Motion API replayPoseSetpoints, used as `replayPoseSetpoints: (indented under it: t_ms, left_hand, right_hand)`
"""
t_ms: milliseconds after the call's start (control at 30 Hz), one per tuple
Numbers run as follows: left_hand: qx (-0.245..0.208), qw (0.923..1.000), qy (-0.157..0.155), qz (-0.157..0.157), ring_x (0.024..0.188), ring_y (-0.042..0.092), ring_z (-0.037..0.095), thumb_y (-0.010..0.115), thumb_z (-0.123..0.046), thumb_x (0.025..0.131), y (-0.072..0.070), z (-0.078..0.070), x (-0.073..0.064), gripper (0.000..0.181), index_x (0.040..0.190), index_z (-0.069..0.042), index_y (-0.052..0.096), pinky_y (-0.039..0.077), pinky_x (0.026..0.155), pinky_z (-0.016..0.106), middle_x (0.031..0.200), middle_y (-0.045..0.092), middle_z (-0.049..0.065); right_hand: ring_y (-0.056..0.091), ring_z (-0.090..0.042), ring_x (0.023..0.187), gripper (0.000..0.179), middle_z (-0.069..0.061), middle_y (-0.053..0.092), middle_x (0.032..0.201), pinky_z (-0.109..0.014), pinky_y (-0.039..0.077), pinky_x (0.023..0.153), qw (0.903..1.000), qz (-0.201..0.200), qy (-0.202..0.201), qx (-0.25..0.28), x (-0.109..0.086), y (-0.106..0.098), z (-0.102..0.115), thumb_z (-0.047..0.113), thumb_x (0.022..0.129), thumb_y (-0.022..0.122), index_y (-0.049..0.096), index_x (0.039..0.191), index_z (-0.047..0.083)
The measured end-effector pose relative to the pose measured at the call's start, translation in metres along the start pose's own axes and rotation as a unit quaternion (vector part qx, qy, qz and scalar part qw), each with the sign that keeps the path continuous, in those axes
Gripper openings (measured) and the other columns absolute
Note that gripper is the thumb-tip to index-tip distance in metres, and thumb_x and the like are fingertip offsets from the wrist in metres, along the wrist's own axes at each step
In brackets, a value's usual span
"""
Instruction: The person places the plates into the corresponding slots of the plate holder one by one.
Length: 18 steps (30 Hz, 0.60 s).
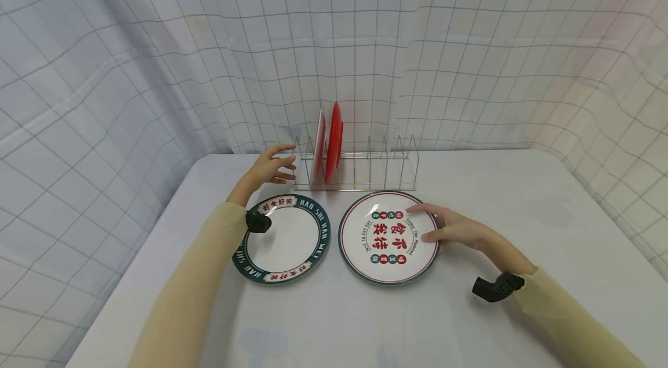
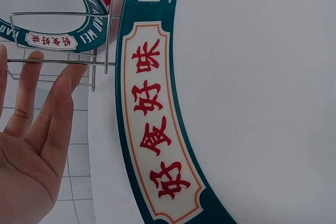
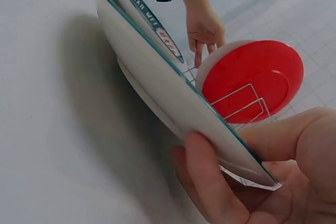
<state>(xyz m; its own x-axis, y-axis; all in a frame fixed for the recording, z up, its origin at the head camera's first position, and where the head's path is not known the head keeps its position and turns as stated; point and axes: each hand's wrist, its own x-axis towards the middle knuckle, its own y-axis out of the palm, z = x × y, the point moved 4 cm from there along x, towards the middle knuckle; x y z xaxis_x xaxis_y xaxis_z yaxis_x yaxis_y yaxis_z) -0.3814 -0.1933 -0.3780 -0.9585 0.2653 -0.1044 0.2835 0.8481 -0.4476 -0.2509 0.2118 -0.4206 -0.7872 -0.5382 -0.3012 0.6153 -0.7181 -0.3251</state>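
Note:
My left hand (image 1: 272,168) is at the left end of a wire plate rack (image 1: 357,187), its fingers extended. In the left wrist view its fingertips (image 2: 35,56) meet a wire of the rack. Near my left wrist lies a green-rimmed white plate (image 1: 284,239). My right hand (image 1: 459,229) grips the right edge of a white plate with red lettering (image 1: 388,269). In the right wrist view, fingers (image 3: 202,153) curl beneath this plate, which appears tilted and partly lifted; other digits lie over its top.
In the rack's left part stand a red-backed plate (image 1: 334,145) and a paler plate (image 1: 318,150) beside it. The rack sits at the back of a white table (image 1: 313,327). A white checked curtain (image 1: 323,26) hangs behind and around the table.

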Motion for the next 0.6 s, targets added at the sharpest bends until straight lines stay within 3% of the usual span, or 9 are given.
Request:
replayPoseSetpoints:
  t_ms: [167, 333, 600]
  left_hand:
    - [0.000, 1.0000, 0.010, -0.002, 0.101, 0.069, 0.034, 0.049, -0.033, 0.101, -0.001, 0.000, 0.001, 0.053, 0.149, -0.018, 0.033, 0.058, 0.078, 0.034, 0.129, 0.056, 0.027]
    - [0.000, 1.0000, 0.007, 0.001, 0.102, 0.068, 0.036, 0.048, -0.033, 0.101, -0.002, -0.002, 0.000, 0.054, 0.150, -0.017, 0.031, 0.057, 0.081, 0.037, 0.130, 0.054, 0.028]
    - [-0.006, 0.9999, -0.002, 0.010, 0.107, 0.063, 0.044, 0.046, -0.023, 0.103, 0.002, -0.023, -0.016, 0.052, 0.151, -0.010, 0.029, 0.056, 0.085, 0.043, 0.129, 0.052, 0.032]
  right_hand:
    - [0.050, -0.019, 0.106, 0.073, -0.021, 0.036, 0.141, -0.028, 0.047, 0.085, 0.9989, 0.010, -0.043, -0.015, -0.007, 0.002, 0.006, 0.015, 0.090, 0.066, 0.026, 0.151, 0.015]
    - [0.061, -0.020, 0.097, 0.074, -0.024, 0.034, 0.142, -0.033, 0.054, 0.082, 0.9971, 0.021, -0.069, 0.027, -0.009, 0.005, 0.011, 0.014, 0.094, 0.061, 0.017, 0.153, 0.021]
    - [0.065, -0.025, 0.095, 0.068, -0.027, 0.040, 0.137, -0.036, 0.055, 0.082, 0.9961, -0.038, -0.071, 0.036, -0.014, 0.004, 0.016, 0.020, 0.097, 0.057, 0.018, 0.152, 0.028]
